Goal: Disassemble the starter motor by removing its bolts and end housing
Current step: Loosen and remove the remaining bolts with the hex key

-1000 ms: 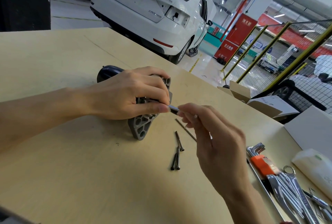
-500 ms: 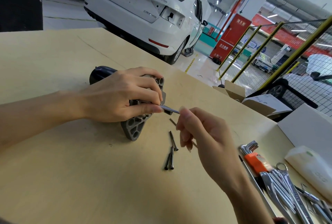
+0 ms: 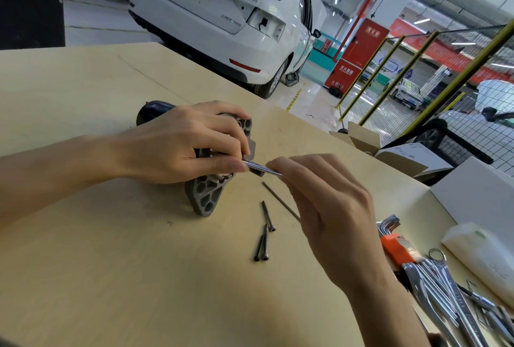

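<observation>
A starter motor (image 3: 211, 193) is laid on its side near the middle of a pale wooden table (image 3: 111, 277), its grey ribbed end housing turned toward the viewer and its dark round body pointing away. The motor is gripped from above by the left hand (image 3: 178, 146), whose fingers are curled over the housing. A thin metal rod (image 3: 260, 168) is seen sticking out of the housing toward the right. Its outer end is pinched by the right hand (image 3: 328, 207), fingertips closed on it. Three dark bolts (image 3: 265, 231) are laid loose on the table just in front of the housing, and a longer thin rod (image 3: 281, 201) is laid beside them, partly hidden by the right hand. At the table's right edge, a set of hex keys in an orange holder (image 3: 395, 246) and several chrome wrenches (image 3: 445, 296) are gathered. A white car (image 3: 222, 13) is parked beyond the table.
</observation>
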The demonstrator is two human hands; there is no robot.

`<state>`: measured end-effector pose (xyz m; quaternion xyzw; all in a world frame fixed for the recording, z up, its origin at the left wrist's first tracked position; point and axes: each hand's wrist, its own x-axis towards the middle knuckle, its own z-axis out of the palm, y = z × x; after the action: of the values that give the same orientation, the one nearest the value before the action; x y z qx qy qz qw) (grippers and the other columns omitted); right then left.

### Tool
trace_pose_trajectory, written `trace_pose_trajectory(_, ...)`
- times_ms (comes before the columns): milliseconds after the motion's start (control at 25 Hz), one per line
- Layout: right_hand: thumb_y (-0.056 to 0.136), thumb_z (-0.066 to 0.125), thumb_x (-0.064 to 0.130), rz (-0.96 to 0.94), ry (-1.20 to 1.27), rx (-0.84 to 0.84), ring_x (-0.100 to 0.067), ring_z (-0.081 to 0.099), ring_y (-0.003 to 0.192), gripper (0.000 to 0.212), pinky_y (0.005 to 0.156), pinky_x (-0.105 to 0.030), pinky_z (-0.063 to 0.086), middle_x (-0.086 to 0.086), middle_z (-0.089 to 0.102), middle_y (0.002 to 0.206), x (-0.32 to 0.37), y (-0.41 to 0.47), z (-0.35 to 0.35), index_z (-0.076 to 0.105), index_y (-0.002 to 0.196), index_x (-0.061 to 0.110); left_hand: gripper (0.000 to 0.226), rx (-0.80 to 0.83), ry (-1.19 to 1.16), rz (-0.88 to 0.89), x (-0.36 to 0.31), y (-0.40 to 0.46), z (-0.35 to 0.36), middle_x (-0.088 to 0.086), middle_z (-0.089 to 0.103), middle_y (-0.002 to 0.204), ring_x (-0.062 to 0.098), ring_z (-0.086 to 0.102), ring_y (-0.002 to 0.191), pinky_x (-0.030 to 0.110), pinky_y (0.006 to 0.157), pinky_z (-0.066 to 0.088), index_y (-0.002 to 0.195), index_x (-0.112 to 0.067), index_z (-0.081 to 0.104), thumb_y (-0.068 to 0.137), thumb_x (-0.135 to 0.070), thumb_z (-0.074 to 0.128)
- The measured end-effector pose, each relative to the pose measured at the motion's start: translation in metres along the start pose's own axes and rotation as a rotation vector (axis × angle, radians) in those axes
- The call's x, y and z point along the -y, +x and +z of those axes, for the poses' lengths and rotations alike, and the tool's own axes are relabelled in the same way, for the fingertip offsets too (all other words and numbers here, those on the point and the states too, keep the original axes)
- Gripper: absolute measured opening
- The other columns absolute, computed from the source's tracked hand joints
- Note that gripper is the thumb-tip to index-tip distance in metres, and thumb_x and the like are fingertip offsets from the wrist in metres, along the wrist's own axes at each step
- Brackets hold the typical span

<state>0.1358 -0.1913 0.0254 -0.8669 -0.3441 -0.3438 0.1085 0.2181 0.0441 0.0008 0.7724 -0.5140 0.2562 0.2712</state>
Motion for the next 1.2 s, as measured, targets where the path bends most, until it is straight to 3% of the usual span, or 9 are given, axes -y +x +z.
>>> trace_pose_trajectory(120, 0.094, 0.057, 0.048, 0.294, 0.126, 0.045, -0.005, 0.06, 0.09, 0.037, 0.077, -0.02, 0.047, 0.013, 0.064, 0.104, 0.012, 0.0, 0.002, 0.066, 0.119, 0.022, 0.029, -0.029, 0.016, -0.005, -0.001, 0.001, 0.002, 0.0, 0.072, 0.103, 0.03, 0.053, 0.128, 0.048, 0.103, 0.045, 0.087, -0.013, 0.074, 0.095, -0.034, 0.055)
trace_pose_trajectory(200, 0.085, 0.047, 0.07, 0.556, 0.294, 0.123, -0.003, 0.06, 0.072, 0.05, 0.063, -0.02, 0.046, 0.011, 0.065, 0.08, 0.019, 0.002, 0.003, 0.067, 0.097, 0.026, 0.029, -0.033, 0.013, -0.015, -0.002, 0.001, 0.002, -0.001, 0.072, 0.103, 0.029, 0.053, 0.128, 0.047, 0.103, 0.046, 0.087, -0.013, 0.074, 0.095, -0.033, 0.055)
trace_pose_trajectory(280, 0.087, 0.047, 0.068, 0.736, 0.533, 0.127, -0.009, 0.052, 0.054, 0.056, 0.054, -0.029, 0.042, 0.003, 0.057, 0.057, 0.021, 0.005, 0.003, 0.063, 0.073, 0.017, 0.029, -0.028, 0.015, -0.01, -0.002, 0.002, 0.001, -0.001, 0.072, 0.103, 0.029, 0.053, 0.128, 0.048, 0.102, 0.047, 0.087, -0.014, 0.074, 0.095, -0.034, 0.055)
trace_pose_trajectory(440, 0.095, 0.054, 0.036, 0.847, 0.816, 0.097, -0.012, 0.047, 0.052, 0.038, 0.049, -0.023, 0.037, 0.005, 0.046, 0.052, 0.026, 0.008, 0.002, 0.057, 0.063, 0.016, 0.029, -0.016, 0.035, 0.005, -0.001, 0.001, 0.002, -0.001, 0.071, 0.104, 0.03, 0.052, 0.13, 0.051, 0.099, 0.048, 0.086, -0.014, 0.074, 0.095, -0.035, 0.056)
trace_pose_trajectory(520, 0.099, 0.052, 0.027, 0.798, 0.816, 0.109, -0.01, 0.048, 0.053, 0.039, 0.05, -0.021, 0.039, 0.002, 0.049, 0.055, 0.027, 0.008, 0.003, 0.058, 0.061, 0.023, 0.03, -0.002, 0.044, 0.005, 0.0, 0.0, 0.002, -0.001, 0.071, 0.105, 0.03, 0.05, 0.131, 0.053, 0.098, 0.048, 0.085, -0.015, 0.074, 0.095, -0.037, 0.055)
trace_pose_trajectory(720, 0.096, 0.046, 0.036, 0.593, 0.668, 0.109, -0.016, 0.051, 0.062, 0.026, 0.058, -0.037, 0.043, -0.004, 0.056, 0.068, 0.026, 0.005, 0.001, 0.06, 0.076, 0.025, 0.031, -0.004, 0.039, 0.002, 0.002, -0.001, 0.003, -0.002, 0.071, 0.105, 0.028, 0.05, 0.132, 0.051, 0.099, 0.048, 0.087, -0.016, 0.073, 0.096, -0.039, 0.054)
trace_pose_trajectory(800, 0.099, 0.045, 0.034, 0.482, 0.562, 0.086, -0.013, 0.049, 0.063, 0.023, 0.059, -0.032, 0.042, 0.003, 0.055, 0.069, 0.025, 0.004, 0.001, 0.057, 0.08, 0.027, 0.031, -0.01, 0.039, 0.002, 0.002, -0.001, 0.003, -0.003, 0.07, 0.104, 0.027, 0.05, 0.131, 0.049, 0.1, 0.047, 0.088, -0.016, 0.073, 0.096, -0.039, 0.055)
trace_pose_trajectory(1040, 0.098, 0.053, 0.006, 0.154, 0.235, -0.038, -0.015, 0.056, 0.074, 0.011, 0.065, -0.025, 0.044, 0.002, 0.058, 0.08, 0.014, 0.001, 0.006, 0.064, 0.095, 0.005, 0.031, -0.001, 0.03, -0.012, 0.001, -0.001, 0.002, -0.004, 0.07, 0.105, 0.027, 0.049, 0.132, 0.051, 0.101, 0.046, 0.094, -0.016, 0.074, 0.097, -0.039, 0.053)
trace_pose_trajectory(1200, 0.088, 0.06, -0.011, -0.061, -0.02, -0.055, -0.02, 0.065, 0.088, 0.027, 0.072, -0.034, 0.048, -0.001, 0.069, 0.093, 0.004, -0.004, 0.005, 0.07, 0.108, 0.004, 0.033, 0.021, 0.01, -0.027, -0.001, -0.001, 0.001, -0.005, 0.069, 0.108, 0.027, 0.046, 0.134, 0.052, 0.102, 0.045, 0.098, -0.018, 0.074, 0.098, -0.039, 0.049)
